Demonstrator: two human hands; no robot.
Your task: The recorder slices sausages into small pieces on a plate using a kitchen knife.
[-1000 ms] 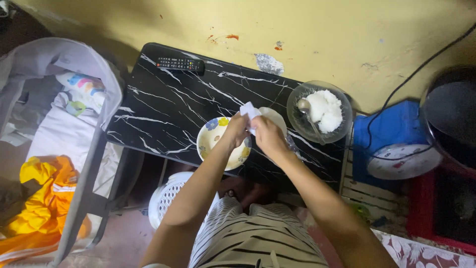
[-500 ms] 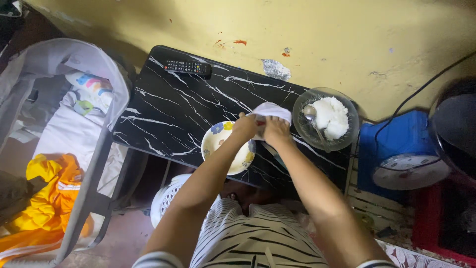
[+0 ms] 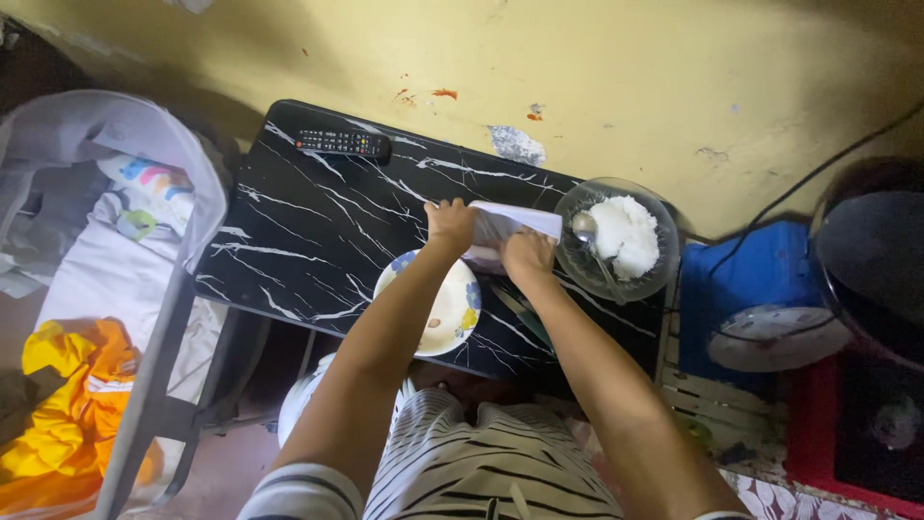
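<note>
Against a stained yellow wall stands our black marble-patterned table, and over it we pinch a white folded paper sheet from both ends: our left hand clamps its left edge, our right hand grips its lower right part. Just below the sheet lies a cream plate with blue and yellow flowers. Beside our right hand sits a clear glass bowl of white rice with a spoon. Farther off rests a black remote control.
</note>
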